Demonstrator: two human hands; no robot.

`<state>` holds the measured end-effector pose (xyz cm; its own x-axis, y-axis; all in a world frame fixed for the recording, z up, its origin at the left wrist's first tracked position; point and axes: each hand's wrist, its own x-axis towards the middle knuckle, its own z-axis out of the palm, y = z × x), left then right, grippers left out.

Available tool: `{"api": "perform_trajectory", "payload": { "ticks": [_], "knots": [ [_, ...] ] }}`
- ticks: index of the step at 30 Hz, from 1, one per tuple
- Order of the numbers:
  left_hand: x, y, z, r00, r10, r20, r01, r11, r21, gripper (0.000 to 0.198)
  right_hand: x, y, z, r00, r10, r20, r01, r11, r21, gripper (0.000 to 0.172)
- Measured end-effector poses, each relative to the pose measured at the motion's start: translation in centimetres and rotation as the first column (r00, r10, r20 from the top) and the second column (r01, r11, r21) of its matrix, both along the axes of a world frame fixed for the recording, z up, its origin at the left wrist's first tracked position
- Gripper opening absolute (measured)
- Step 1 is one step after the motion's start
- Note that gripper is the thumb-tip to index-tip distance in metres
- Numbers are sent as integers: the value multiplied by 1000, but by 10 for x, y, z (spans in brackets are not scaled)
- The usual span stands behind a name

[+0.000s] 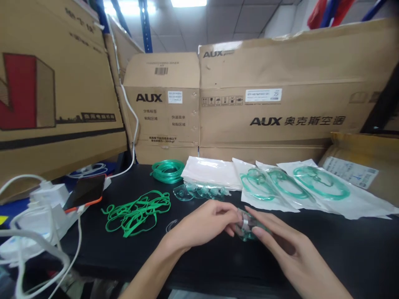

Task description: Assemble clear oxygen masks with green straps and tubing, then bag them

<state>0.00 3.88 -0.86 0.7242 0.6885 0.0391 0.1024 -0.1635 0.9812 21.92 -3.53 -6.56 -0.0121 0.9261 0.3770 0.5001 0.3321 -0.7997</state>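
Note:
Near the front middle of the black table, both hands are at a clear green-tinted oxygen mask (245,233) with a silvery nose strip on it. My right hand (285,238) grips the mask from the right between thumb and fingers. From the left, my left hand (205,222) has its fingers curled closed at the mask's edge; its fingertips are partly hidden. Behind the hands lies a row of several clear mask parts (202,192). A tangle of green elastic strap (140,211) lies to the left, with a few thin wire strips (171,225) beside my left hand.
Coiled green tubing (167,171) and a stack of white pouches (215,171) are at the back. Three packed mask sets (322,182) lie at right. A phone (85,192), chargers and white cables crowd the left. Cardboard boxes (264,112) wall off the rear.

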Motion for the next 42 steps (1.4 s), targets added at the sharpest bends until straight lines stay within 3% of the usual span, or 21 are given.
{"api": "perform_trajectory", "payload": {
  "ticks": [5,10,16,21,28,34,42],
  "knots": [
    [-9,-4,4,985,26,-172,-9,995,102,34,-12,1,4,985,26,-173,-38,997,-70,56],
    [-3,-7,7,979,72,-193,-50,992,119,26,-15,3,-4,967,-2,-255,-17,997,-72,58],
    [1,-14,11,989,131,-72,-122,985,120,24,-9,8,-20,971,-57,-234,60,998,6,51],
    [0,-18,14,951,186,-248,-135,969,208,32,-2,7,-19,984,-108,-140,122,988,95,41],
    [8,-13,7,987,129,-96,-65,866,496,16,-4,-1,-1,994,-80,-73,86,993,78,39],
    [9,-15,5,984,166,-62,-115,866,487,17,-7,-8,7,984,-81,-161,86,996,29,44],
    [14,-16,4,984,175,-44,-120,818,562,15,-3,-11,7,987,-118,-112,125,991,56,43]
  ]
}}
